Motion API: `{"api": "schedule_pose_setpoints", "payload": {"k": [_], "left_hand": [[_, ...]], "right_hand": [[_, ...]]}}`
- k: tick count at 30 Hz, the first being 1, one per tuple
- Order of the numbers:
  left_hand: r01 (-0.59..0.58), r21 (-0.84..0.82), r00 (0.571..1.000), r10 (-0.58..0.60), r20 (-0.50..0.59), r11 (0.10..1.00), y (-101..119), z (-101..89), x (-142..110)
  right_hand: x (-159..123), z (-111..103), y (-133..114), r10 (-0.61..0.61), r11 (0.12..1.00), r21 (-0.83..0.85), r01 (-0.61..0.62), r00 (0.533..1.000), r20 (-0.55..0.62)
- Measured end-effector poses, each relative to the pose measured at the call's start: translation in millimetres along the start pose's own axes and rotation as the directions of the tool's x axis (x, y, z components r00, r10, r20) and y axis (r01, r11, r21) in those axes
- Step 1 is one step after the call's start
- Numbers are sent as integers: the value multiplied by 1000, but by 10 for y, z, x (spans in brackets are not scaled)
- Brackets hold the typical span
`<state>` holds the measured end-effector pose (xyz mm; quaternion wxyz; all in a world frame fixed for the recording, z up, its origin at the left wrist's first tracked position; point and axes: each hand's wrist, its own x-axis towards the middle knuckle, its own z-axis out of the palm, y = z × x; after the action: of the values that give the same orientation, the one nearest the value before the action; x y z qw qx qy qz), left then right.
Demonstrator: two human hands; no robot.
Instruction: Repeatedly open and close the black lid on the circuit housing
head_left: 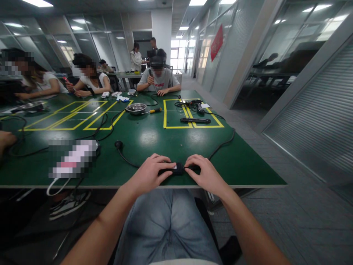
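Near the table's front edge lies a black power adapter [179,168] with a white label. My left hand [150,172] is closed round its left part, fingers on top and thumb at the near side. At the adapter's right end, my right hand [202,172] pinches the black cable where it meets the block. From the left side a cord runs to a black plug [118,145] resting on the green tabletop. Another black cable [224,142] leads from the right hand toward the table's right edge. The exact joint between adapter and cable is partly hidden by my fingers.
Farther back on the green table [149,138], yellow tape marks rectangles. A black bar-shaped tool [195,120], tangled cables, a metal bowl [136,108] and a yellow-handled screwdriver [156,110] lie there. A blurred-out object [75,158] is at left. Several people sit around the table.
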<state>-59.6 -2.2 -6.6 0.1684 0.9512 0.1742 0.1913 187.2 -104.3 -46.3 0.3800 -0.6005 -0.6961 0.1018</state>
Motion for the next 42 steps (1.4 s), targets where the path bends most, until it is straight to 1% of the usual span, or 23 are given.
{"api": "schedule_pose_setpoints", "payload": {"k": [3, 4, 6, 9, 12, 14, 16, 20, 22, 27, 30, 32, 34, 36, 39, 42], "left_hand": [[-5, 15, 1000, 5, 25, 1000, -3, -15, 45], [11, 1, 1000, -11, 12, 1000, -17, -19, 70], [89, -22, 994, -91, -57, 996, -67, -9, 127], [225, -7, 959, -223, -176, 974, -162, 39, 203], [253, 23, 948, -244, -204, 967, -197, 75, 198], [257, 43, 942, -241, -232, 965, -167, 75, 123], [245, 54, 945, -227, -235, 968, -117, 66, 8], [194, 38, 975, -188, -119, 980, -65, 68, -177], [197, 31, 976, -193, -104, 980, -74, 80, -202], [180, -27, 974, -182, -133, 983, -103, 98, -193], [146, -98, 968, -163, -191, 984, -109, 74, -219], [126, -129, 968, -150, -202, 984, -114, 39, -237], [112, -107, 976, -130, -176, 988, -117, -9, -237], [104, -20, 985, -106, -140, 994, -118, -59, -206], [123, 109, 983, -107, -146, 986, -143, -104, -92], [174, 73, 974, -161, -158, 982, -228, -89, 56]], "right_hand": [[5, 2, -6, -2, 1000, 1, 2, 1000, 5], [7, 4, -7, -2, 1000, 1, 2, 1000, 3], [11, 8, -12, 2, 1000, -3, -2, 1000, -2], [10, 11, -30, 11, 999, -34, -11, 1000, 2], [0, 11, -63, 13, 996, -94, -11, 1000, 18], [-5, 12, -84, 7, 991, -131, -2, 999, 34], [-3, 15, -95, 5, 987, -159, 5, 998, 61], [12, 17, -91, 19, 985, -170, 1, 994, 111], [14, 14, -90, 27, 985, -172, -7, 993, 113], [-10, -2, -111, 28, 984, -180, -15, 997, 69], [-26, -16, -104, 3, 996, -91, -1, 1000, 23], [-27, -24, -83, -15, 1000, -13, 15, 1000, -2], [-22, -24, -56, -25, 999, 39, 25, 1000, -9], [-15, -15, -34, -24, 998, 60, 25, 1000, -12], [-12, 4, -20, -23, 998, 57, 25, 999, -32], [-19, 6, -26, -30, 999, -10, 30, 999, -36]]}}
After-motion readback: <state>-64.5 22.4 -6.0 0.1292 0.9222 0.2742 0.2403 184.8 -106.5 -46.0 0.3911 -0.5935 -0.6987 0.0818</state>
